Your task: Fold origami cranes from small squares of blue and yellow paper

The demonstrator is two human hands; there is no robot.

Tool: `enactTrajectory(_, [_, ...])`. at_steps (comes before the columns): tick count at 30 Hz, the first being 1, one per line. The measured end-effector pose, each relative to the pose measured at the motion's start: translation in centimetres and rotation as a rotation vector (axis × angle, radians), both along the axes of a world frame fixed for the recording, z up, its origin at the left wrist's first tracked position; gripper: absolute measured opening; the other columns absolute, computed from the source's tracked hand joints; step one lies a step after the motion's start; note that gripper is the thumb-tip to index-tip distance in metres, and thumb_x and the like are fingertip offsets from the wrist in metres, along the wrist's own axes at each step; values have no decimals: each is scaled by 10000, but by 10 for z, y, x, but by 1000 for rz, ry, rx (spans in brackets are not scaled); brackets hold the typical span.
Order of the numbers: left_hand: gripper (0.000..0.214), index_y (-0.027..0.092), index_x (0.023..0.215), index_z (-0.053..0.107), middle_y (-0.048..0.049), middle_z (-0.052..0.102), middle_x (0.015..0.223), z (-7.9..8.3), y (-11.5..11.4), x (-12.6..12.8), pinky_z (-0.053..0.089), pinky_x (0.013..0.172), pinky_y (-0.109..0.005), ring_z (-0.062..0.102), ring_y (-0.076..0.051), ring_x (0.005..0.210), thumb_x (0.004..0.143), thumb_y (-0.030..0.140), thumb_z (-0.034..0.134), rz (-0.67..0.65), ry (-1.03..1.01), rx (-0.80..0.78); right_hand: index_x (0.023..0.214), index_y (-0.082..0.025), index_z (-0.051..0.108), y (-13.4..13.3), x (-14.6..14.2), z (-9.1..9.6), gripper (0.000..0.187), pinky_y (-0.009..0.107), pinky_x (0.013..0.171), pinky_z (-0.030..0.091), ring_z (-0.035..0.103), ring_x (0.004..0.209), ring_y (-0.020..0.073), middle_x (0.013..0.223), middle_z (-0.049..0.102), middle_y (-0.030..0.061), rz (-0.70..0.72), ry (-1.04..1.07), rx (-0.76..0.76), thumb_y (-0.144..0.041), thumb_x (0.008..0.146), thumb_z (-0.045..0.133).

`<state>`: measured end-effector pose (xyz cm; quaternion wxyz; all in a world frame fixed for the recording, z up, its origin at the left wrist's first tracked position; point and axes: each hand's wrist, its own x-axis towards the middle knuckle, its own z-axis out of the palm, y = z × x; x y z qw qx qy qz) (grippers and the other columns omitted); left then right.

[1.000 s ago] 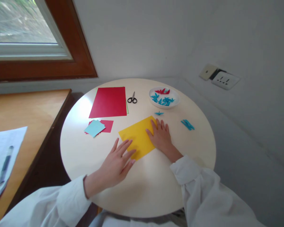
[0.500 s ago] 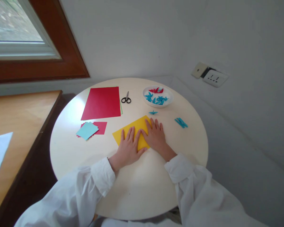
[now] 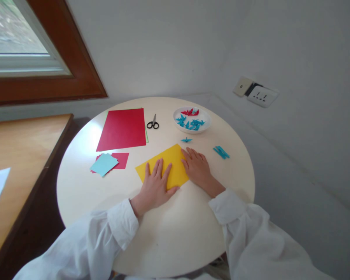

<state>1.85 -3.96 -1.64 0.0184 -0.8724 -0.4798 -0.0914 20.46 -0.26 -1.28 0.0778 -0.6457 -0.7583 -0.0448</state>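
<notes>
A yellow sheet of paper (image 3: pixel 175 167) lies at a slant on the round white table (image 3: pixel 163 241). My left hand (image 3: pixel 156 184) rests on its near left part, palm down with the fingers spread. At the sheet's right edge, my right hand (image 3: pixel 196 166) touches the paper with its fingertips, fingers extended and partly together. A small blue paper crane (image 3: pixel 186 140) sits just beyond the sheet. Whether the yellow sheet is folded in two I cannot tell for certain.
Red sheets (image 3: pixel 122 128) lie at the back left beside scissors (image 3: pixel 153 123). Small light-blue squares (image 3: pixel 104 165) rest on red ones (image 3: pixel 122 160). A white dish (image 3: pixel 208 123) holds several red and blue cranes. Blue paper strips (image 3: pixel 221 152) lie at the right. A wooden table (image 3: pixel 26 144) stands left.
My right hand has slid rightward to the yellow sheet's edge, away from my left hand, which stays on the paper. The view has shifted slightly.
</notes>
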Motion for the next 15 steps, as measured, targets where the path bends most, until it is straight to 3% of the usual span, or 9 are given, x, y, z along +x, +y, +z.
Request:
enactTrajectory(10, [751, 117, 1394, 337, -245, 332, 1429, 0, 0, -1, 146, 1063, -586, 258, -355, 1350, 851, 634, 288, -7, -5, 7, 1318, -177, 431, -3, 34, 2, 431, 405, 835, 368, 488, 1023, 284, 1238, 542, 131, -125, -49, 28, -243, 915, 295])
enactTrajectory(15, [743, 122, 1394, 340, -236, 331, 1433, -2, -1, -1, 142, 1064, -586, 256, -355, 1350, 853, 629, 289, 9, -8, 5, 1244, -93, 499, -8, 38, 3, 409, 418, 901, 388, 491, 1103, 270, 1188, 575, 171, -157, 150, 211, -191, 893, 313])
